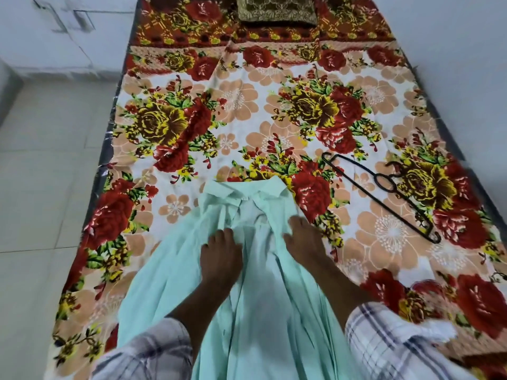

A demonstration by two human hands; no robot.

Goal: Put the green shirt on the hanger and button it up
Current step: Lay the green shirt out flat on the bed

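Observation:
A pale green shirt (255, 311) lies lengthwise on the bed, collar away from me, its front open and bunched in folds. My left hand (220, 255) grips the shirt's left front panel, fingers curled into the cloth. My right hand (304, 238) grips the right front panel in the same way. A black hanger (382, 194) lies flat on the bedsheet to the right of the collar, apart from the shirt and both hands.
The bed is covered by a floral sheet (247, 119) in red, yellow and peach. A dark embroidered pillow (277, 9) sits at the far end. Pale floor tiles (49, 174) lie left of the bed, and a wall is on the right.

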